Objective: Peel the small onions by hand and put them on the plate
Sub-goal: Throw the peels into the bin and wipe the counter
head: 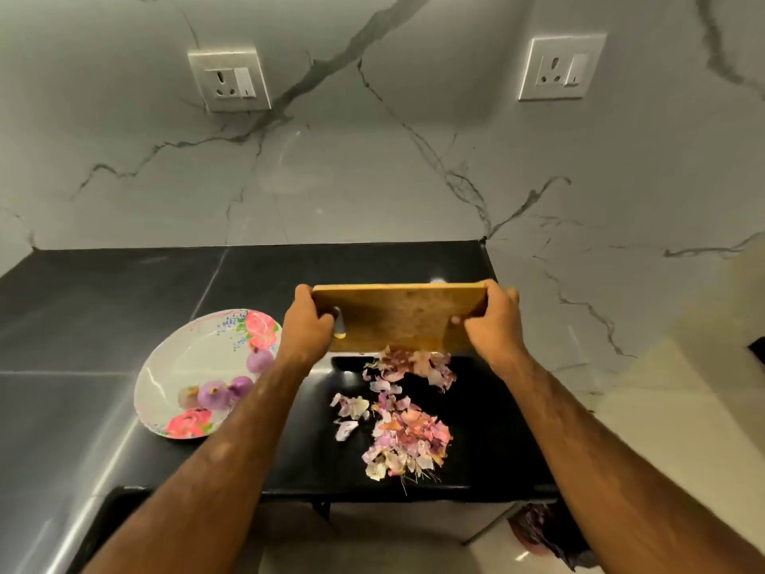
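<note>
Both hands, left (308,321) and right (490,319), grip the tilted board (397,314) by its ends, seemingly to tip peels (403,420) onto the desk (103,316). Peeled onions (223,391) lie on the plate (186,358).

A wooden cutting board (399,314) is held on edge across the middle of the black worktop (103,292). The left hand (308,325) and right hand (492,325) grip its two ends, and it walls off the strip behind it. Just in front, loose onion skins (407,432) litter the surface almost to the near edge. The flowered plate (165,366), with peeled onions (213,393) in its near half, fills the left centre beside the left forearm. Bare worktop lies left of the plate and behind it. The marble wall (372,180) closes the back and right side.
</note>
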